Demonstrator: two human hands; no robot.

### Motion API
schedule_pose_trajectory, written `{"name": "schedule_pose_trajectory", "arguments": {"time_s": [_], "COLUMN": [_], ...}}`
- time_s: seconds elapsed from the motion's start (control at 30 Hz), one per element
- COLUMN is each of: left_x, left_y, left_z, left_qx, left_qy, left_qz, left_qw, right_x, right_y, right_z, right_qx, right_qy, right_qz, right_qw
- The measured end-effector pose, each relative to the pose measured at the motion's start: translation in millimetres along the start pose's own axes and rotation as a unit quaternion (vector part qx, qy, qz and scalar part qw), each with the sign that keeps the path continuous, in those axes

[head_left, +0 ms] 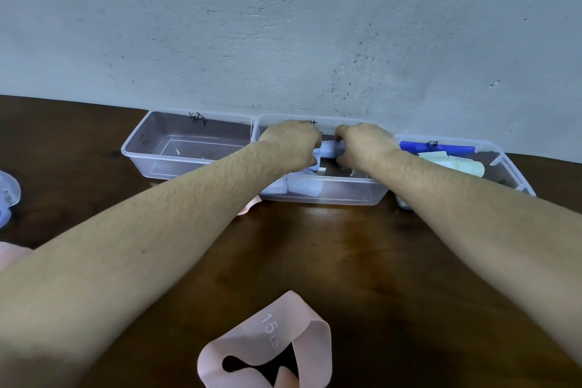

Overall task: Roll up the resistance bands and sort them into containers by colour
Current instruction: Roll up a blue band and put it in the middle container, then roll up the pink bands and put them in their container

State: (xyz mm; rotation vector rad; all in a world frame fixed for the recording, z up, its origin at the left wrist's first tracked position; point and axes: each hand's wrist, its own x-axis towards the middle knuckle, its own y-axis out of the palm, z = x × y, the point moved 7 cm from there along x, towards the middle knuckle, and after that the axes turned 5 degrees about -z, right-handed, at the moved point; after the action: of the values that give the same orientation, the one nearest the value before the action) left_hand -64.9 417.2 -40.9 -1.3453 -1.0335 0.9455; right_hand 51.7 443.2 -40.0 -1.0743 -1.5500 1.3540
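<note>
Both hands reach over the middle clear container [346, 195] by the wall. My left hand [291, 143] and my right hand [363, 143] each grip one end of a rolled pale lilac band [330, 149] held above that container. Another lilac band marked 20 [302, 186] lies inside it at the front left. The left container [138, 154] holds no bands. In the right container [516, 173] lie a dark blue roll [434, 148] and pale green rolls [466, 167]. An unrolled pink band marked 15 LB [267, 346] lies on the table near me.
The wooden table [362, 261] runs up to a grey wall behind the containers. A lilac band [8, 195] lies at the left edge, with something pink [12, 255] below it. A bit of pink band [247, 208] shows under my left forearm.
</note>
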Motion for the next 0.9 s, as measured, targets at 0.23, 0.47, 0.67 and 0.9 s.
{"name": "schedule_pose_trajectory", "arguments": {"time_s": [0.23, 0.47, 0.67, 0.9], "left_x": [-5, -21, -65, -143], "left_y": [-9, -19, -42, -51], "left_z": [1, 1, -14, -52], "left_qx": [0.006, -0.039, -0.056, -0.085], "left_qy": [-0.002, -0.024, -0.065, -0.134], "left_qz": [-0.025, -0.050, -0.100, -0.143], "left_qw": [1.000, 0.998, 0.991, 0.977], "right_x": [-3, -18, -61, -127], "right_y": [-7, -29, -53, -58], "right_z": [3, 2, 16, 37], "right_qx": [0.024, 0.052, 0.115, 0.196], "right_qy": [0.002, -0.003, -0.049, -0.137], "right_qz": [0.009, -0.040, -0.101, -0.119], "right_qw": [1.000, 0.998, 0.987, 0.964]}}
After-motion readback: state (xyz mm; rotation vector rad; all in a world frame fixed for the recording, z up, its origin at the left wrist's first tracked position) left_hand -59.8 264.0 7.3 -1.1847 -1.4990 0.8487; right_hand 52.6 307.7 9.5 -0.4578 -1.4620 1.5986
